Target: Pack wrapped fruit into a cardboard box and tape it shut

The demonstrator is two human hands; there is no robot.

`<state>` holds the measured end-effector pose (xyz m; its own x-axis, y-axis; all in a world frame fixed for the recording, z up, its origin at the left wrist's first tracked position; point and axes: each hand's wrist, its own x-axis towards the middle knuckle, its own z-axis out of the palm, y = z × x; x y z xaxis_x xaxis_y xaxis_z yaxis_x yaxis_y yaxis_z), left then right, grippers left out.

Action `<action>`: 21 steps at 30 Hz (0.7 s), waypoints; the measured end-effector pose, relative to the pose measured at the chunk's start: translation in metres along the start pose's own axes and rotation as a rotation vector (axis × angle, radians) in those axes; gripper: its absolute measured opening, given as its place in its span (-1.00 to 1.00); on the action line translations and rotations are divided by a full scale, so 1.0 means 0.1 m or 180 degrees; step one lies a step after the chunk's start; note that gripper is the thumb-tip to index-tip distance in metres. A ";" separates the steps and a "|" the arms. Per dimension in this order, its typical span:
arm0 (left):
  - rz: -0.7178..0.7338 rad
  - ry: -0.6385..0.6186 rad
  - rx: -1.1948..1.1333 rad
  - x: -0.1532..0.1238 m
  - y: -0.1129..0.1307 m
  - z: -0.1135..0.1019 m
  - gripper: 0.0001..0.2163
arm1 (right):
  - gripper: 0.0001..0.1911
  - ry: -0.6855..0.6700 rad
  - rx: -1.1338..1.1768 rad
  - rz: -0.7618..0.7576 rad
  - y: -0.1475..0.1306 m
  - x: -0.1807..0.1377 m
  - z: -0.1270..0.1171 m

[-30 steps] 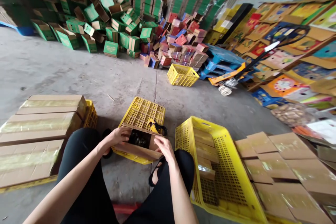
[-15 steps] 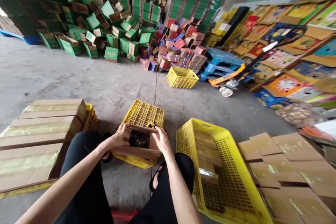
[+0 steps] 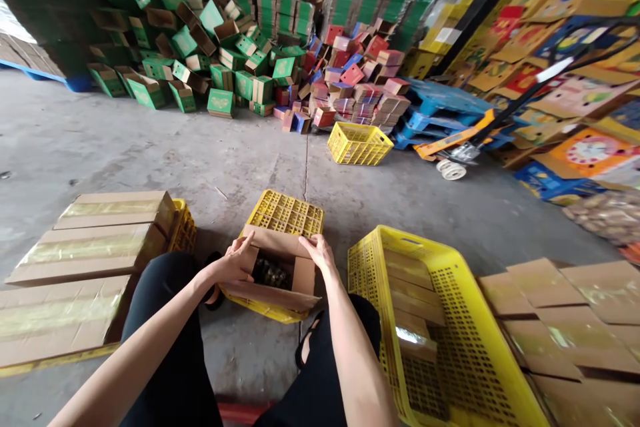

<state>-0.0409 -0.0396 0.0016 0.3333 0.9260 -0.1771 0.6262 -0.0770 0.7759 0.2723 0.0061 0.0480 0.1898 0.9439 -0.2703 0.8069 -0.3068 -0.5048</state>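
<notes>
At lower centre, the left hand [image 3: 235, 263] grips the oblong brown cardboard box [image 3: 273, 294] by its left end, the right hand [image 3: 320, 253] its far flap [image 3: 277, 241]; even 2-handed pressure should avoid creases

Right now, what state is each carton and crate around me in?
Front carton: open, contents visible.
Crate beneath: seems upside down.
Right crate: upright, open, partly filled with cartons.
Left cartons: taped shut.
Right cartons: closed, tape visible.
Far crate: upright, open.
Green boxes: heaped, several open.
</notes>
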 end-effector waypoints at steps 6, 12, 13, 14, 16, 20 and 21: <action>0.0103 -0.0292 0.0791 0.24 -0.01 -0.10 0.10 | -0.24 0.0108 -0.0098 0.0222 -0.01 0.06 0.16; 0.0035 -0.1351 0.1909 0.45 -0.05 -0.07 0.06 | -0.14 0.0400 -0.0223 0.0027 0.04 0.06 0.40; 0.0071 -0.1364 0.1955 0.45 -0.06 -0.06 0.10 | -0.14 0.0517 -0.0218 -0.0105 0.05 0.06 0.45; 0.0118 -0.1355 0.1983 0.44 -0.06 -0.05 0.15 | -0.12 0.0642 -0.0194 -0.0257 0.07 0.06 0.48; 0.0209 -0.1317 0.2003 0.41 -0.08 -0.02 0.25 | -0.08 0.0872 -0.0145 -0.0605 0.10 0.04 0.51; 0.0228 -0.1156 0.2039 0.38 -0.09 0.04 0.27 | -0.07 0.1096 -0.0401 -0.1518 0.09 -0.17 0.38; 0.0211 -0.1116 0.2059 0.39 -0.09 0.07 0.28 | -0.13 0.0955 -0.0473 -0.1786 0.07 -0.26 0.33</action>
<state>-0.0290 -0.0055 -0.0165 0.5227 0.7478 -0.4093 0.8512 -0.4314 0.2989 0.2546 -0.0243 0.0247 -0.1522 0.9555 0.2526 0.8935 0.2423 -0.3782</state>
